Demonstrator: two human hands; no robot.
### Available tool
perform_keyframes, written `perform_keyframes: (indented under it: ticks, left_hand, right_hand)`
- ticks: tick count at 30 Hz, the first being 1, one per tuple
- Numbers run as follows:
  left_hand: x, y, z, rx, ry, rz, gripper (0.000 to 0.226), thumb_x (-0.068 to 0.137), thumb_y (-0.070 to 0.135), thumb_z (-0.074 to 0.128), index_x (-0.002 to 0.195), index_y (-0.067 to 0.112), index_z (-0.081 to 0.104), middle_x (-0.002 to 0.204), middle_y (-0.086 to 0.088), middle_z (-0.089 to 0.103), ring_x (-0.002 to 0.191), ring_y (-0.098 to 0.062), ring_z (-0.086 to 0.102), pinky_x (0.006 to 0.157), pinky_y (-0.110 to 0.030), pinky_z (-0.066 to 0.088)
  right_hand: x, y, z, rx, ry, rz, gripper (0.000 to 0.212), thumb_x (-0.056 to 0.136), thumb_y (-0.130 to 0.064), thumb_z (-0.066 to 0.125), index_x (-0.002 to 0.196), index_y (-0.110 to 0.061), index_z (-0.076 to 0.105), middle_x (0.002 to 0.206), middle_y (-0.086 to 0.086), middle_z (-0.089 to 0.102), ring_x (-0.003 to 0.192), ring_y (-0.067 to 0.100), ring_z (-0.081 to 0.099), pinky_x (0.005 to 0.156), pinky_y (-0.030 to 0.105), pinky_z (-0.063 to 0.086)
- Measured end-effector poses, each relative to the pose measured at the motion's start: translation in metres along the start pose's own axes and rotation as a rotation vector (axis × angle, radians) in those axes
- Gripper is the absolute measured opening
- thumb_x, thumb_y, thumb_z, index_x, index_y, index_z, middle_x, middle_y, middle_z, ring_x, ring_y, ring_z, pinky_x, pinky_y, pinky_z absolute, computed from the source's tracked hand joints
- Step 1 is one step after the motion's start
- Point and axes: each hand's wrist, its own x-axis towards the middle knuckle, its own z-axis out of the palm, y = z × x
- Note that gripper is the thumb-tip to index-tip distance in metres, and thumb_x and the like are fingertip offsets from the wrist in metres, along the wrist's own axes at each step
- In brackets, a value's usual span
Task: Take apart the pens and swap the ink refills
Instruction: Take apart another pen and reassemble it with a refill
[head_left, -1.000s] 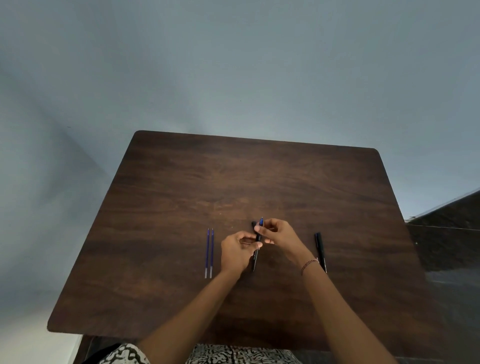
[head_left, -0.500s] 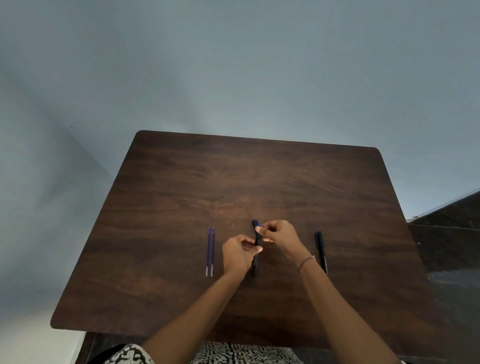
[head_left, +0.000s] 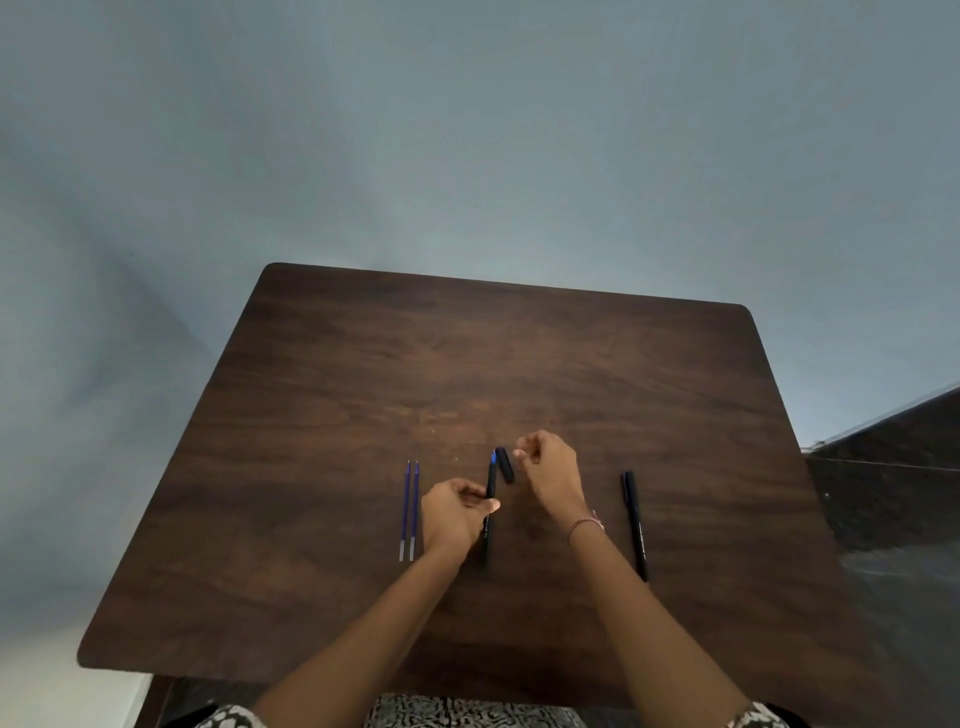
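My left hand (head_left: 457, 512) grips a black pen (head_left: 490, 486) near its middle; the pen's blue tip points away from me. A black cap (head_left: 505, 464) lies on the table just right of that tip. My right hand (head_left: 553, 467) hovers beside the cap with fingers loosely curled, holding nothing. Two blue ink refills (head_left: 410, 509) lie side by side to the left of my left hand. A second black pen (head_left: 635, 525), whole, lies to the right of my right wrist.
All of this sits on a dark wooden table (head_left: 363, 395) with rounded corners, against a pale blue wall. A dark ledge (head_left: 893, 457) runs along the right side of the table.
My right hand has let go of the pen's upper end and moved up and to the right. The black cap now lies on the table beside the bare blue tip.
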Motion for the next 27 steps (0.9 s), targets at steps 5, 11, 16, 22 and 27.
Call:
perform_keyframes:
  ticks: [5,11,16,22,27]
  left_hand:
    - [-0.002,0.000,0.000,-0.022,-0.013,-0.011,0.016,0.072,0.010,0.079,0.086,0.010,0.070,0.083,-0.005,0.072,0.080,-0.018,0.069,0.079,-0.037,0.059]
    - [-0.002,0.003,-0.005,-0.015,-0.035,-0.034,0.018,0.074,0.011,0.077,0.073,0.021,0.063,0.076,0.003,0.067,0.077,-0.013,0.066,0.078,-0.035,0.059]
    - [-0.001,0.003,-0.005,-0.033,-0.050,-0.050,0.020,0.074,0.010,0.077,0.072,0.022,0.061,0.077,0.002,0.067,0.079,-0.015,0.067,0.077,-0.036,0.059]
    - [-0.001,0.003,-0.001,-0.029,-0.098,-0.046,0.021,0.076,0.011,0.075,0.073,0.026,0.060,0.076,0.008,0.065,0.076,-0.009,0.064,0.074,-0.030,0.059]
    - [-0.002,0.006,-0.002,-0.038,-0.122,-0.037,0.021,0.077,0.012,0.074,0.074,0.027,0.060,0.076,0.009,0.064,0.072,-0.005,0.062,0.062,-0.021,0.055]
  right_hand:
    - [0.002,-0.007,0.019,-0.300,-0.076,-0.179,0.017,0.084,-0.007,0.064,0.098,-0.007,0.054,0.108,0.010,0.056,0.105,0.029,0.054,0.084,0.035,0.043]
    - [0.004,-0.001,0.024,-0.248,-0.038,-0.146,0.019,0.083,-0.007,0.064,0.101,-0.010,0.058,0.100,0.010,0.062,0.095,0.027,0.060,0.078,0.033,0.046]
    - [0.011,-0.001,0.010,0.387,0.027,0.113,0.033,0.082,-0.006,0.068,0.113,-0.016,0.066,0.101,0.012,0.069,0.092,0.023,0.067,0.075,0.025,0.056]
    - [0.014,-0.008,-0.001,0.762,-0.035,0.176,0.034,0.082,0.003,0.067,0.113,-0.009,0.063,0.100,0.016,0.068,0.064,0.007,0.068,0.055,0.014,0.052]
    - [0.014,-0.009,-0.001,0.735,-0.109,0.151,0.031,0.083,0.002,0.067,0.104,-0.019,0.062,0.102,0.015,0.069,0.081,0.021,0.071,0.065,0.020,0.057]
